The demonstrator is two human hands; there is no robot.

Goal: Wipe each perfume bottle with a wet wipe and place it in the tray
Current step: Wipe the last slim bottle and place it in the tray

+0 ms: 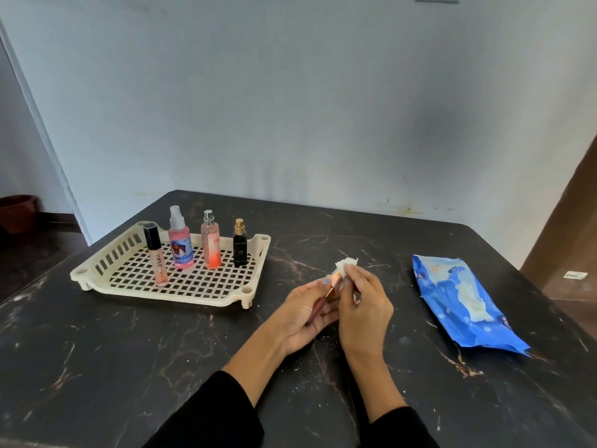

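My left hand (305,313) lies palm up just above the dark marbled bench (161,367), its fingers curled round a slim bottle (334,281) with a rose-gold, coppery body, which slants from my palm up and away from me. My right hand (361,305) is right beside it, the two touching, and its fingertips (350,270) pinch a crumpled white wet wipe (347,262) against the upper end of that bottle; a tuft of the wipe sticks out above my fingers. How much of the bottle is covered I cannot tell, since my fingers hide most of it. Both my forearms come in from the lower edge in black sleeves (226,415). To the left, near my hands but apart from them, sits the cream plastic tray (97,266) with a lattice floor and slotted walls. Four things stand upright in it in a loose row: a peach lip gloss tube (156,253) with a black cap nearest the front left, then a pink spray bottle (180,244) with a clear cap, a taller pink-to-orange spray bottle (211,245) and, at the right end, a small black bottle (240,245) with a gold top. To the right, well apart from my hands, lies the blue pack of wet wipes (468,302), flat on the bench with a white wipe showing at its opening.
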